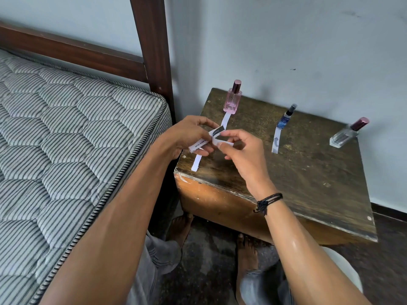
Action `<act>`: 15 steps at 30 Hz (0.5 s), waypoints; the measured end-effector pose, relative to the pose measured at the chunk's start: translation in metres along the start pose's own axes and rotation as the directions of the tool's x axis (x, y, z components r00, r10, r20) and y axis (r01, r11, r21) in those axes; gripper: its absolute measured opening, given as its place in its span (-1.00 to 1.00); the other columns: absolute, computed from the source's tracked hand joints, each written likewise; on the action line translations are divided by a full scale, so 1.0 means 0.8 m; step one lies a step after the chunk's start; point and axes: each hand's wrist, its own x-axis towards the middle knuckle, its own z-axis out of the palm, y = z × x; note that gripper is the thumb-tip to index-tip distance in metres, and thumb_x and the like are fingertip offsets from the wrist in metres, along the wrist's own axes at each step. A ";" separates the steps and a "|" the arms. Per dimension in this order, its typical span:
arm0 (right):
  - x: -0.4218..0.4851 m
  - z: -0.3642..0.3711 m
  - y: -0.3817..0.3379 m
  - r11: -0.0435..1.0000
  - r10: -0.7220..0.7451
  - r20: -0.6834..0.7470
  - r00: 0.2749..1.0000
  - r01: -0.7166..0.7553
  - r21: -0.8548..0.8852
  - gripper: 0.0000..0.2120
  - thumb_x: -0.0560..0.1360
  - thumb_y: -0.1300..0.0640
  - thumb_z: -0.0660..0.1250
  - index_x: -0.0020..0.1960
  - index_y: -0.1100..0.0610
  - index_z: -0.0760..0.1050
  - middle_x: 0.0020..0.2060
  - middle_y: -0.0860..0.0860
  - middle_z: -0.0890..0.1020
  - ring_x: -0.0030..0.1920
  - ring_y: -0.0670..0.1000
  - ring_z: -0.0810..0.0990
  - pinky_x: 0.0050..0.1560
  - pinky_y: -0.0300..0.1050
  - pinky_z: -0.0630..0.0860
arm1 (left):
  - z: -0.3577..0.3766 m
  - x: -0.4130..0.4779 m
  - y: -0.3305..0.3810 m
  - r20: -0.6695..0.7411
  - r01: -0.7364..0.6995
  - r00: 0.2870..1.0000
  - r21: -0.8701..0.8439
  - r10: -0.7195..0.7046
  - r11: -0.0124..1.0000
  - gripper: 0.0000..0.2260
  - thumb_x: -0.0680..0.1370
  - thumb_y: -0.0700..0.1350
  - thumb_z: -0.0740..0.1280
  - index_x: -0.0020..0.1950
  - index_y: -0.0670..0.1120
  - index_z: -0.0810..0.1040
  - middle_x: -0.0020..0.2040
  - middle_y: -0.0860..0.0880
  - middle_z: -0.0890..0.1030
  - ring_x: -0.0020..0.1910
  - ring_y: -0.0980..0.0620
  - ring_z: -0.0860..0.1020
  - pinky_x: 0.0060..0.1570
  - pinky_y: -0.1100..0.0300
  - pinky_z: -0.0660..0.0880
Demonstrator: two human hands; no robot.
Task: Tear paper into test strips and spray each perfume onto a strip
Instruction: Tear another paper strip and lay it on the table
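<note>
Left hand: over the table's left edge, fingers pinching the paper.
Right hand: above the table's left front, thumb and forefinger pinching the paper's other side.
Tear: best to keep both pinches close to the rip and pull slowly.
Clear bottle: table's right rear, no strip yet.

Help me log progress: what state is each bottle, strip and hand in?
Pink bottle: upright, capped.
Blue bottle: upright.
Clear bottle: upright, capped, no strip beside it.
Pink bottle's strip: flat on table, partly hidden.
Blue bottle's strip: flat on table.
Paper piece: bent, held above table.
Left hand: pinches paper piece.
Right hand: pinches paper piece.
</note>
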 end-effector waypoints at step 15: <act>-0.004 0.006 -0.002 0.951 -0.142 0.130 0.981 0.172 -0.258 -0.57 0.42 0.08 0.60 0.26 -0.08 0.63 0.06 -0.19 0.56 -0.07 -0.22 0.64 0.02 -0.38 0.55 | 0.002 -0.002 -0.002 0.046 -0.029 0.999 -0.001 0.029 1.000 -0.76 0.48 -0.42 0.38 0.08 -0.19 0.67 -0.03 -0.29 0.70 -0.23 -0.08 0.68 -0.26 0.14 0.65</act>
